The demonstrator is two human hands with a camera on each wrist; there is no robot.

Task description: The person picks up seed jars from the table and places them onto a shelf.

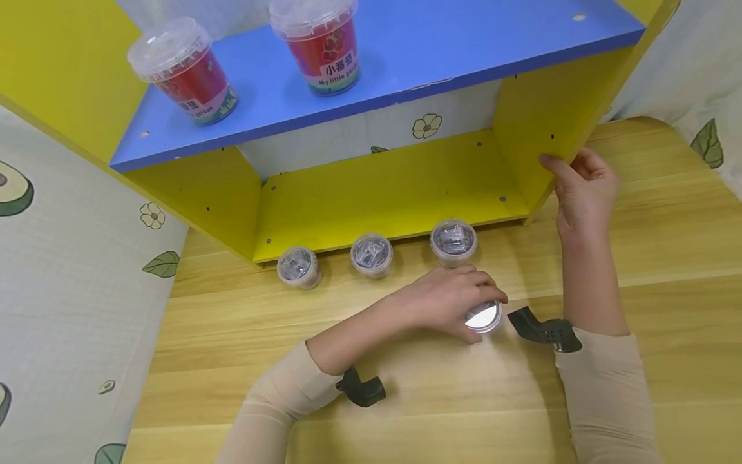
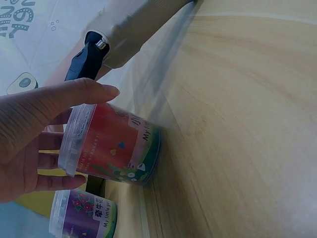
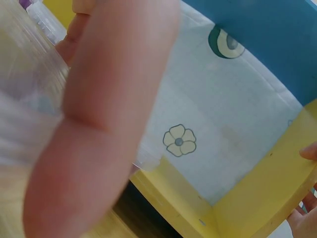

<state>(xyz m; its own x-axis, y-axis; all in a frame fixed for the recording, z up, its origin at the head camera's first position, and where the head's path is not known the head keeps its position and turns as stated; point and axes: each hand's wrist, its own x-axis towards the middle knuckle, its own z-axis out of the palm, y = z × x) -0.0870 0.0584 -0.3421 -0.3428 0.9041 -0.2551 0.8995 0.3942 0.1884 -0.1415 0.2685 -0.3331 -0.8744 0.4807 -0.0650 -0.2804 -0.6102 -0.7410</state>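
My left hand [image 1: 446, 299] reaches across to a clear-lidded plastic tub [image 2: 116, 144] with a red printed label, its thumb and fingers around the lid end. In the head view only part of the tub's lid [image 1: 485, 317] shows, with bright glare on it. My right hand [image 1: 588, 193] grips the front edge of the yellow side panel [image 1: 545, 116] of a shelf unit, thumb on the inner face and other fingers outside. The same hand appears at the right edge of the right wrist view, where blurred bare skin covers much of the left half.
Three lidded tubs [image 1: 371, 252] stand along the front of the yellow bottom shelf [image 1: 371, 193]; one shows a purple label [image 2: 89, 213] in the left wrist view. Two red-labelled tubs [image 1: 324, 55] stand on the blue shelf [image 1: 452, 45] above. All this is around a wood-grain table [image 1: 232, 335].
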